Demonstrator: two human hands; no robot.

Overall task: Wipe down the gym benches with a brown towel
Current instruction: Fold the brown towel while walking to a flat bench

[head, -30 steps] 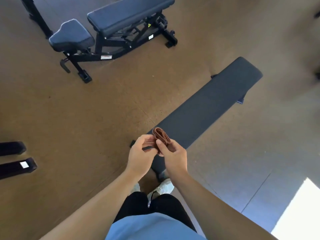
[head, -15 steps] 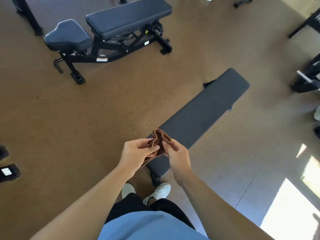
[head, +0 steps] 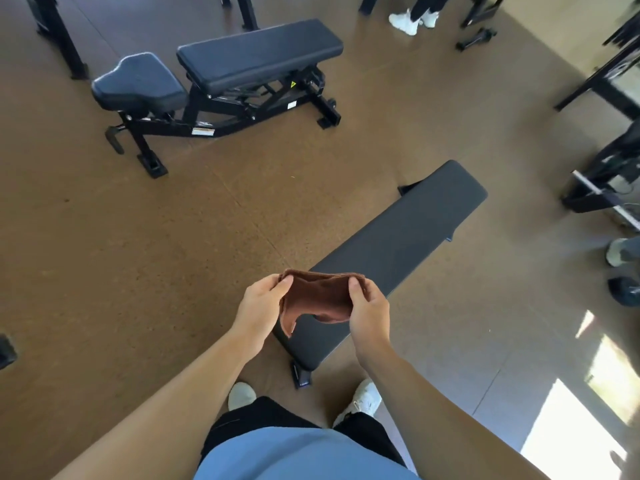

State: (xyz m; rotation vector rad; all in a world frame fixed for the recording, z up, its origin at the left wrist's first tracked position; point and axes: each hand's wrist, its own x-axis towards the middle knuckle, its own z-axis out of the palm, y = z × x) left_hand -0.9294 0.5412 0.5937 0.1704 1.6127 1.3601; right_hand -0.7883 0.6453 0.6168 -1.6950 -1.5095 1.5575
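Observation:
A brown towel [head: 317, 299] hangs partly unfolded between my hands, above the near end of a flat black bench [head: 401, 244] that runs away to the upper right. My left hand [head: 261, 306] pinches the towel's left top corner. My right hand [head: 369, 308] pinches its right top corner. A second bench [head: 259, 53], adjustable, with a separate seat pad [head: 138, 83] and a black steel frame, stands further off at the upper left.
Brown rubber floor lies all around. Black rack legs [head: 59, 36] stand at the far left, and black machine frames [head: 609, 174] at the right. Another person's white shoes [head: 410, 19] show at the top, more shoes [head: 621, 252] at the right edge, a small dumbbell [head: 476, 38] nearby.
My hands have moved apart and the folded towel has opened out between them. The view has tilted up, showing more of the room beyond.

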